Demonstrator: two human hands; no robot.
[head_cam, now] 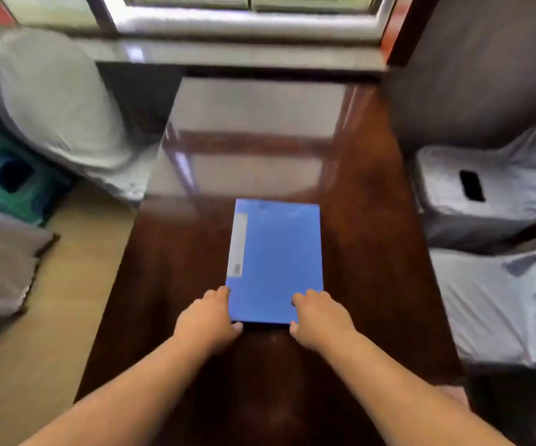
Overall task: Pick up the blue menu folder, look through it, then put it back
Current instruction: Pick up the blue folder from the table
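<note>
The blue menu folder [276, 262] lies closed and flat in the middle of the dark glossy wooden table [163, 284], with a pale label strip along its left side. My left hand [210, 320] grips the folder's near left corner, fingers along the left edge and thumb at the near edge. My right hand [319, 320] holds the near right corner, fingers on top of the cover and thumb at the near edge.
Chairs with grey fabric covers stand on both sides: one at the far left [57, 101], two at the right [485, 194]. A green plastic stool [12, 178] sits on the floor at left. A window sill [244, 56] runs behind the table.
</note>
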